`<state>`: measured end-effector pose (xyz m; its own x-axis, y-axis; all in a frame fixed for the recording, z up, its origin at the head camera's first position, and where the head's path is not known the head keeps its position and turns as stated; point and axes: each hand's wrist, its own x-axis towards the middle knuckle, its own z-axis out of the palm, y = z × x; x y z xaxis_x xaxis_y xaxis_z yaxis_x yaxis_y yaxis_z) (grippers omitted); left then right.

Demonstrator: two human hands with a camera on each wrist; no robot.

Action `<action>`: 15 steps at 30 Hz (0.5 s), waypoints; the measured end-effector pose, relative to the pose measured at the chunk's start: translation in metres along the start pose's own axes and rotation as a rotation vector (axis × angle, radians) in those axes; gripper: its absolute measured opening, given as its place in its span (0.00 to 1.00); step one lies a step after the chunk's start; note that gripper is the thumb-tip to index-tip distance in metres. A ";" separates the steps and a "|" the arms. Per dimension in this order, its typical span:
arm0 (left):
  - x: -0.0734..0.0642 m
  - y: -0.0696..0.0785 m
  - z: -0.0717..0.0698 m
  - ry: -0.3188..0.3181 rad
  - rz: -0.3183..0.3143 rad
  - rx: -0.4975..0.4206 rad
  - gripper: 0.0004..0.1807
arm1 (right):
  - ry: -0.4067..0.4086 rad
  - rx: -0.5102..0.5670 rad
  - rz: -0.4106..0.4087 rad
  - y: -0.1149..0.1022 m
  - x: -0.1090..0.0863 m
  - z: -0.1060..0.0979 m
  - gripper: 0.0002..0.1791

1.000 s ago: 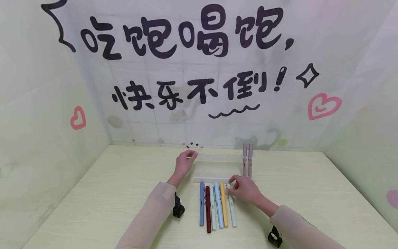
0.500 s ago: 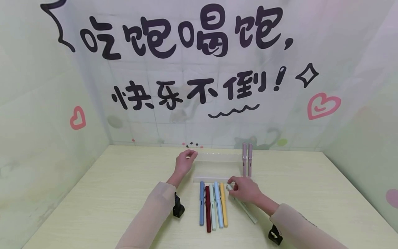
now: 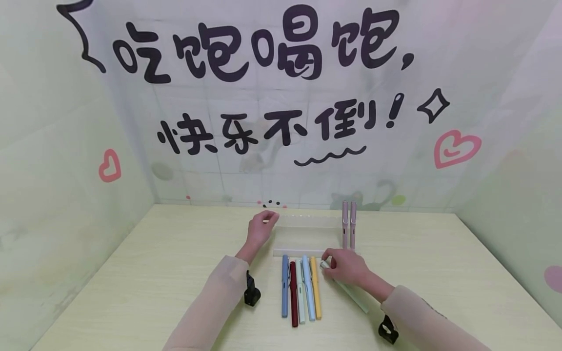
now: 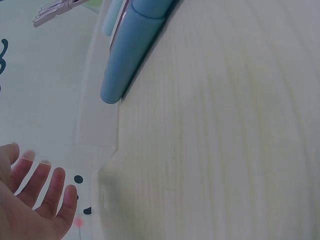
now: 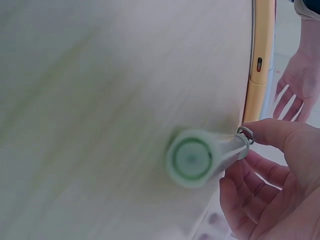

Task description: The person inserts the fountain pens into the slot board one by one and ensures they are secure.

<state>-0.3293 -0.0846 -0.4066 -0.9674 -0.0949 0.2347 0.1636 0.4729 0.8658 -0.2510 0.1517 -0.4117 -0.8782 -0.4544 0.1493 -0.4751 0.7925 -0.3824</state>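
Observation:
My left hand (image 3: 262,228) is at the left end of a clear pen stand (image 3: 303,253), its thumb and forefinger appearing to pinch the upper edge. My right hand (image 3: 348,266) pinches a pale green pen (image 3: 353,295) near its clip end. That pen slants down to the right, and in the right wrist view its round end (image 5: 192,158) points toward the camera. In front of the stand lie a blue pen (image 3: 285,287), a dark red pen (image 3: 293,295), a mint pen (image 3: 300,292), a light blue pen (image 3: 309,290) and a yellow pen (image 3: 316,290).
Two mauve pens (image 3: 349,225) stand upright at the right end of the clear stand. Light wood-grain tabletop (image 3: 184,263) surrounds everything. A printed cloth (image 3: 246,190) with large lettering rises behind the table's back edge.
The pale green pen has swung away from the row, its lower end moving right and upward beneath my right hand. My left hand and the other pens stay put.

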 end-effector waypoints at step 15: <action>0.000 0.001 0.000 -0.005 -0.008 -0.001 0.14 | 0.036 0.274 -0.101 0.005 0.004 -0.009 0.12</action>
<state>-0.3290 -0.0840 -0.4057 -0.9697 -0.0948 0.2253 0.1557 0.4708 0.8684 -0.2568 0.1572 -0.4050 -0.8311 -0.5064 0.2297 -0.5317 0.6026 -0.5952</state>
